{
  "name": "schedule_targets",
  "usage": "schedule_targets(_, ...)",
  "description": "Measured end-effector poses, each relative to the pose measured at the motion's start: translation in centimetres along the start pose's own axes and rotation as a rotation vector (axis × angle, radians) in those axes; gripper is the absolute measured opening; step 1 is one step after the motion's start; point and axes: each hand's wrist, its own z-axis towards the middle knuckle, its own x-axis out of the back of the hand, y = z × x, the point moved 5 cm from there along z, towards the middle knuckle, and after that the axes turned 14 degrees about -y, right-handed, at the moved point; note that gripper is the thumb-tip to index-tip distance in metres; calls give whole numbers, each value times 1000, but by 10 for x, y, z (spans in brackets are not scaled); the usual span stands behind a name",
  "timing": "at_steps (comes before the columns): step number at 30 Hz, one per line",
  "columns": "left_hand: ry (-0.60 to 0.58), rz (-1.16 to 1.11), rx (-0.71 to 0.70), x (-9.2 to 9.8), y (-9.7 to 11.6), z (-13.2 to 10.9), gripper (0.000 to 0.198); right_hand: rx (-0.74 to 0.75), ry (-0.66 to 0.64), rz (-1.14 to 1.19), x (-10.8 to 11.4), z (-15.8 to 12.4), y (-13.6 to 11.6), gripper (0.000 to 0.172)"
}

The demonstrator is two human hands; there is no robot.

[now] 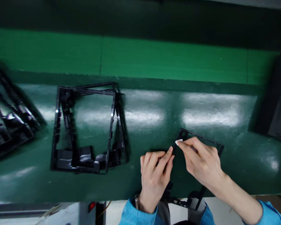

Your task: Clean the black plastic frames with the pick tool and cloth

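A black plastic frame lies on the green work surface at the near edge, partly overhanging toward me. My left hand grips its left side, fingers curled round the bar. My right hand rests over the frame's top left part, fingers pinched on a small white piece held against the frame's corner. Both sleeves are blue.
A stack of similar black frames sits to the left on the surface. More black frames lie blurred at the far left edge, and a dark object at the far right. A red button shows below the near edge.
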Motion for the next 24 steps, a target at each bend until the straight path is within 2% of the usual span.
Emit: schedule_targets(24, -3, -24, -4, 2, 2, 2, 29, 6, 40, 53, -7, -9, -3, 27)
